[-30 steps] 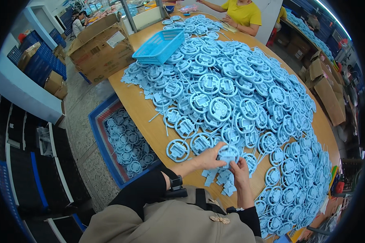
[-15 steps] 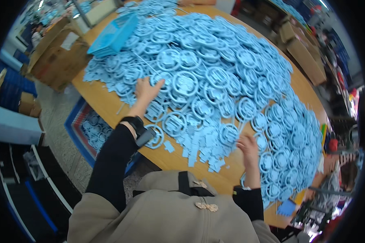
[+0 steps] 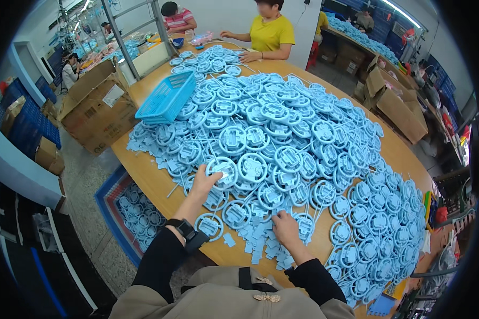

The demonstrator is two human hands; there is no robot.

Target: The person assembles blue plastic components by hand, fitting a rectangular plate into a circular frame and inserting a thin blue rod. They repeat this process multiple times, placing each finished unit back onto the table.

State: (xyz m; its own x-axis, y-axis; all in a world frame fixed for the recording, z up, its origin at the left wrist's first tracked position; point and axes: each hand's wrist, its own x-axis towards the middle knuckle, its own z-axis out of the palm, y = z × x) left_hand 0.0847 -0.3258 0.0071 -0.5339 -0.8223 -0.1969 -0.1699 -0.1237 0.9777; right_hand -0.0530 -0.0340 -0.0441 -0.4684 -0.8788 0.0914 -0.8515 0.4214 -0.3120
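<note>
A large heap of light blue plastic parts, round rings with a block inside and thin stems, covers much of the table. At the heap's near left, my left hand grips the edge of one ring-shaped part, its thumb laid across the top. My right hand is closed, fingertips down at the near edge of the heap, beside a stemmed ring. Whatever those fingertips hold is hidden. Small flat blue pieces lie scattered just left of the right hand.
An empty blue basket sits on the heap's far left. Bare wooden tabletop shows along the left edge. Below stands a blue crate holding more rings. Across the table is a person in a yellow top. Cardboard boxes flank the table.
The view has tilted up, bringing people across the table into sight. My right hand has moved left to the small flat pieces. My left hand has closed on a ring.
</note>
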